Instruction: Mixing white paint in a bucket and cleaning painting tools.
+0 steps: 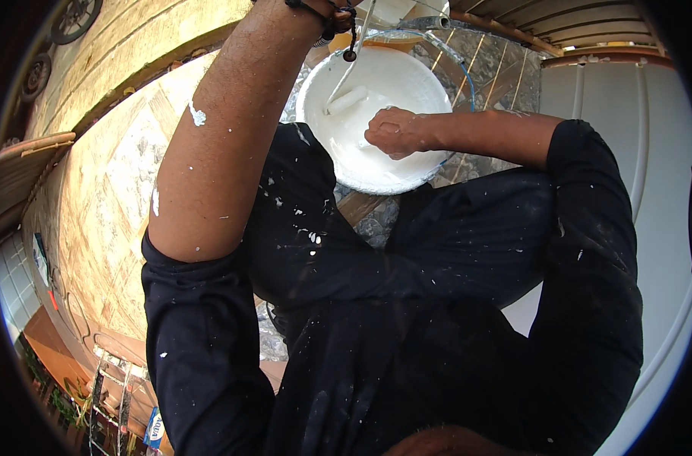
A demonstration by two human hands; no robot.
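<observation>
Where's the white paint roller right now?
Head view, upper middle: the white paint roller is within the rim of the round white basin, toward its left side, just left of and slightly above the person's right hand.

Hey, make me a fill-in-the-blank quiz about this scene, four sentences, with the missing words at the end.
1. The ____ hand is over the basin.
2. In the picture, the roller is to the ____ of that hand.
3. The bracelet is on the person's ____ wrist.
4. The spots on the dark trousers are ____ in colour.

Missing words: right; left; left; white.
</observation>
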